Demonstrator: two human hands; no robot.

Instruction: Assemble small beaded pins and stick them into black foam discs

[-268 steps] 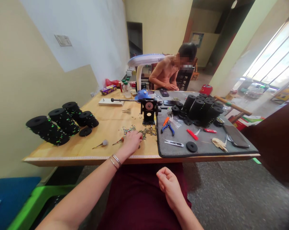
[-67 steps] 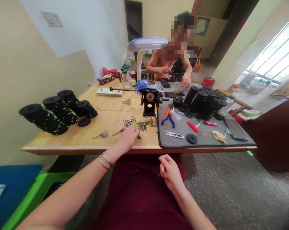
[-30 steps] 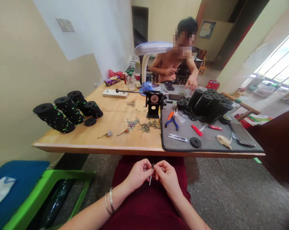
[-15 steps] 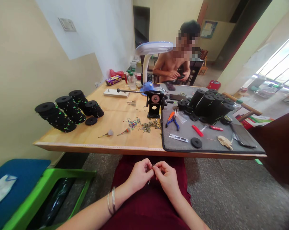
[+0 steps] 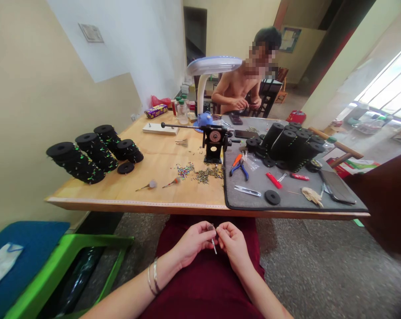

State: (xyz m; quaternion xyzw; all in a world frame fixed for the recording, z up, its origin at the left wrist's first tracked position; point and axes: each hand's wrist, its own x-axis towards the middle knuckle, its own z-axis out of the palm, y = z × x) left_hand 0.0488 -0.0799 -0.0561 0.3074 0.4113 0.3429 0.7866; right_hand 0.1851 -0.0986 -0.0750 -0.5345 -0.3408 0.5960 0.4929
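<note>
My left hand [image 5: 192, 241] and my right hand [image 5: 233, 243] meet over my lap, below the front edge of the wooden table [image 5: 154, 164]. Both are pinched on a small thin pale piece [image 5: 213, 242] that hangs between the fingertips; a tiny dark part sits at its top. I cannot make out what the piece is. On the table just ahead lie a heap of small metal parts [image 5: 207, 173] and a patch of coloured beads [image 5: 184, 169].
A black hand-crank device [image 5: 213, 142] stands mid-table by a grey mat [image 5: 287, 195] holding pliers [image 5: 239, 167], snips [image 5: 247, 191] and black spools [image 5: 291, 144]. More spools [image 5: 87, 155] stand left. Another person [image 5: 243, 88] works at the far end. A green-and-blue stool [image 5: 37, 266] is at my left.
My left hand left the parts heap on the table and came down to my lap, joining my right hand on the small piece. The piece now hangs lower between the fingertips.
</note>
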